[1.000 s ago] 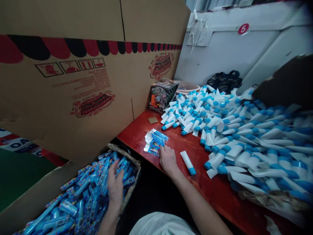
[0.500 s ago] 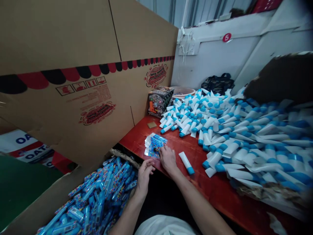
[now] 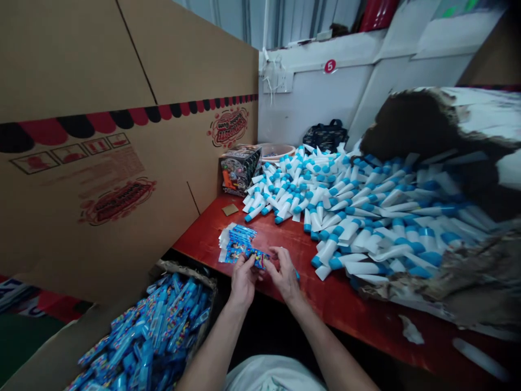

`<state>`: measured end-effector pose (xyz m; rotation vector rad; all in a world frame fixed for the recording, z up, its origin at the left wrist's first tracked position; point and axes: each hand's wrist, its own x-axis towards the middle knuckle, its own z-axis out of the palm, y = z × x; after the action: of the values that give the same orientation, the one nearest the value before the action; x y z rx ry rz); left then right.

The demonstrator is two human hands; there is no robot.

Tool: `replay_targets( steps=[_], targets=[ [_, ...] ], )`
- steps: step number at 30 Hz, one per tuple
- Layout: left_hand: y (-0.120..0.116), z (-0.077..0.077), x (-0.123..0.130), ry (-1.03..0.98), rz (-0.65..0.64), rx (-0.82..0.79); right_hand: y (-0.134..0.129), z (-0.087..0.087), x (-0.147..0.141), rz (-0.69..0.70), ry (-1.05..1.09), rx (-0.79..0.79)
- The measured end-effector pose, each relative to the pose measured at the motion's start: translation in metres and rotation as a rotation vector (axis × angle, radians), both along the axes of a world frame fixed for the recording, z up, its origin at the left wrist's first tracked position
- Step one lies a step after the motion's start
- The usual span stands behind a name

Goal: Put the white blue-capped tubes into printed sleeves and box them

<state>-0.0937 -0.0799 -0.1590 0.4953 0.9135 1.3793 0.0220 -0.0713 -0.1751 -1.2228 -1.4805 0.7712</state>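
You had the printed blue plastic sleeve (image 3: 260, 258) between your two hands, above the near edge of the red surface (image 3: 199, 231). Your left hand (image 3: 243, 279) held its left end in a narrow pinch, thumb on top, while your right hand (image 3: 284, 271) curved about its right end, the thumb beside the edge and the index finger arched away; that end was blurred, so I couldn't tell whether your right grip had closed on the film or only touched it. The sleeve lay across the space between your thumbs, nearly level, its printed face toward you and its middle uncovered. Judging by its thin, shiny look, it was likely almost weightless, soft and rather slippery, apt to crease or slide under a loose touch, though unlikely to break. A light hold with the fingertips at the two ends probably suited it best, since pressing on the middle could have stuck its layers together. Just beyond your left fingers lay the fanned stack of sleeves (image 3: 241, 233), pale ends toward the left. Past your right hand, the blue cap (image 3: 297, 275) of a tube showed, the rest hidden.
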Motion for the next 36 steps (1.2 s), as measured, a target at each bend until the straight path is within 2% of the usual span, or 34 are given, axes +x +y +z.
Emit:
replay_targets(
  steps=[2,5,9,13,15,17,19,21,26,29,36],
  targets=[
    [0.000,0.000,0.001,-0.019,-0.022,-0.004,0.006,-0.002,0.003,0.083,0.210,-0.162],
    [-0.002,0.003,-0.001,-0.076,-0.020,0.017,0.012,-0.004,0.003,0.201,0.335,-0.289],
    [-0.004,0.001,-0.009,-0.165,0.039,0.015,0.014,-0.004,0.002,0.216,0.402,-0.311],
    [-0.008,-0.008,-0.009,-0.186,0.022,-0.029,0.012,0.000,0.003,0.196,0.448,-0.316],
    [-0.012,-0.009,-0.005,-0.203,-0.018,-0.072,0.009,0.003,0.005,0.201,0.459,-0.320],
    [-0.016,-0.006,0.000,-0.246,-0.113,-0.106,0.005,0.008,0.007,0.222,0.464,-0.333],
    [-0.019,-0.003,0.002,-0.274,-0.225,-0.105,0.001,0.012,0.011,0.293,0.453,-0.365],
    [-0.019,-0.001,0.003,-0.257,-0.259,-0.079,0.000,0.016,0.016,0.355,0.387,-0.371],
    [-0.013,-0.005,0.003,-0.090,-0.023,-0.040,0.001,0.012,0.021,0.275,0.178,-0.265],
    [-0.011,-0.006,0.002,-0.036,0.010,-0.022,0.000,0.007,0.019,0.290,0.118,-0.275],
    [-0.015,-0.006,-0.010,0.127,-0.201,-0.011,-0.005,-0.003,0.017,0.233,0.008,-0.261]
  ],
)
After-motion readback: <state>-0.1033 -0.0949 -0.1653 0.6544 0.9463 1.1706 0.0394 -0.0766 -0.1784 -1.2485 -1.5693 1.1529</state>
